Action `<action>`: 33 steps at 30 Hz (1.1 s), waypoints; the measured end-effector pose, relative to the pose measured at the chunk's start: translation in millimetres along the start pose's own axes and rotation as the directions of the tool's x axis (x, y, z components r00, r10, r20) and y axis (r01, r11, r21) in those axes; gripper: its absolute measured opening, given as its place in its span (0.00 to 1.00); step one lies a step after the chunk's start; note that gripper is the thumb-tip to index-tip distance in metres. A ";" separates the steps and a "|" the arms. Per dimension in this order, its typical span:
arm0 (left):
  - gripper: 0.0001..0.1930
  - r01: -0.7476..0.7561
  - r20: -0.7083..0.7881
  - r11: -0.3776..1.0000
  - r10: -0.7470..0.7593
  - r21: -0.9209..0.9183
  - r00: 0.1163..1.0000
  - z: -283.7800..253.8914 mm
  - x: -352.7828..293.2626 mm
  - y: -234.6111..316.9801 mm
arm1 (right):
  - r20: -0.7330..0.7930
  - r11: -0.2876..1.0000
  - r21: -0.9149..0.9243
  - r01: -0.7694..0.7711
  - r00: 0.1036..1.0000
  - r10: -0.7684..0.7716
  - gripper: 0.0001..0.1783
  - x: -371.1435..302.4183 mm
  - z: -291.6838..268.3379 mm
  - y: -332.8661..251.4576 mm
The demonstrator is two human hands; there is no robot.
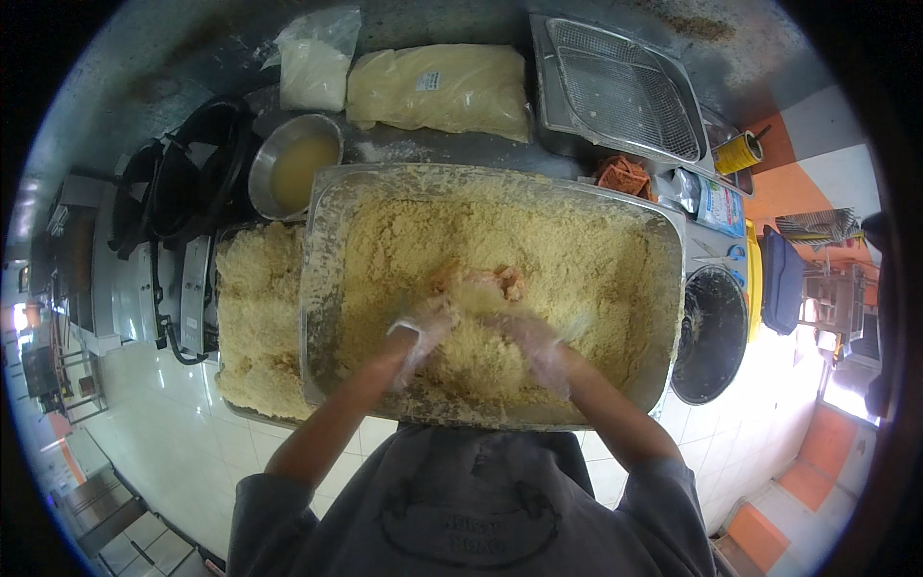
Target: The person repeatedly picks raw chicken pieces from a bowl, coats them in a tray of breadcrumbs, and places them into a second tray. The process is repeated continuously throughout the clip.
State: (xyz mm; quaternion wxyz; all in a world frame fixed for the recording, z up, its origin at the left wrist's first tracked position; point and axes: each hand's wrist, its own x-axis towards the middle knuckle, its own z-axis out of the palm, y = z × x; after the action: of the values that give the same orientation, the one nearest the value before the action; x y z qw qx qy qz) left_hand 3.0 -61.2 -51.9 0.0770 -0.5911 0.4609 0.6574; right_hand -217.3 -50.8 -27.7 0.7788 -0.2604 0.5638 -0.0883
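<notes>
Both my hands, in clear plastic gloves, are down in a pale yellow, crumbly breading (586,240) that fills a large metal tray (500,171) in front of me. My left hand (430,325) is left of the middle, and my right hand (535,343) lies opposite it. Between and just beyond them, pinkish pieces of raw meat (508,282), partly coated, stick out of the crumbs. Breading and motion blur hide the fingers of both hands, so a grip on the meat cannot be made out.
Left of the tray sits a second tray of breading (260,317), with a metal bowl of yellowish liquid (306,165) behind it. Bagged powder (437,91) lies at the back. A wire basket (630,87) stands back right, scissors (719,254) and a black bucket (710,332) at right.
</notes>
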 end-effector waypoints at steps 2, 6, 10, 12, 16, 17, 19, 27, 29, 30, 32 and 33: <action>0.39 -0.050 -0.158 0.978 0.018 -0.202 0.987 -8.2 -5.5 4.2 | 0.062 0.968 0.130 0.216 0.972 -0.225 0.32 1.4 -11.3 -3.8; 0.38 -0.241 -0.313 0.753 0.050 -0.612 0.949 -15.2 -7.3 21.0 | -0.045 0.949 -0.116 0.292 0.953 -0.298 0.32 4.7 -21.6 -36.3; 0.37 -0.186 -0.438 0.978 0.125 -0.098 0.890 -28.6 -0.2 29.1 | 0.061 0.805 -0.586 0.095 0.995 -0.073 0.34 7.5 -18.3 -88.8; 0.36 -0.177 -0.440 0.935 0.304 0.308 0.845 -44.9 -1.2 25.3 | 0.207 0.858 -0.391 0.333 0.940 -0.270 0.34 7.9 -28.6 -95.6; 0.35 -0.021 -0.555 0.885 0.309 0.465 0.772 -82.5 -12.9 19.6 | -0.087 0.920 0.008 0.392 0.917 -0.390 0.28 13.3 -102.6 -75.0; 0.35 0.039 -0.575 0.970 0.110 0.240 0.811 -89.9 -13.5 23.3 | -0.256 0.910 -0.293 0.293 0.893 -0.370 0.24 20.4 -120.0 -67.2; 0.34 0.085 -0.577 0.995 -0.042 0.048 0.815 -93.1 -12.5 34.5 | -0.447 0.770 -0.632 0.085 0.771 -0.453 0.21 41.1 -135.9 -53.9; 0.33 -0.055 -0.450 0.990 -0.009 -0.129 0.893 -71.9 38.5 73.3 | -0.376 0.708 -0.689 0.155 0.758 -0.533 0.17 72.6 -81.6 -66.8; 0.34 -0.244 -0.382 0.969 0.208 -0.047 0.900 -76.3 47.5 63.3 | -0.371 0.691 -0.701 0.175 0.738 -0.563 0.15 80.3 -67.2 -75.9; 0.34 -0.365 -0.337 0.931 0.341 -0.010 0.878 -78.6 50.2 58.6 | -0.347 0.698 -0.683 0.215 0.745 -0.570 0.16 84.6 -62.1 -79.5; 0.35 -0.588 -0.232 0.807 0.582 0.046 0.780 -81.3 51.8 55.3 | -0.250 0.719 -0.605 0.343 0.775 -0.580 0.18 93.6 -54.7 -86.0; 0.35 -0.539 -0.237 0.837 0.545 0.093 0.805 -80.3 50.8 58.2 | -0.158 0.760 -0.474 0.444 0.807 -0.570 0.20 96.1 -52.5 -87.7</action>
State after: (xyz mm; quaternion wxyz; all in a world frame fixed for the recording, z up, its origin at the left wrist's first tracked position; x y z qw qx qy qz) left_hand 7.5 -172.5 -55.0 -0.1672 -0.5133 0.6231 0.5660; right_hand -218.6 -182.7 -75.4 0.5588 -0.5478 0.5849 -0.2136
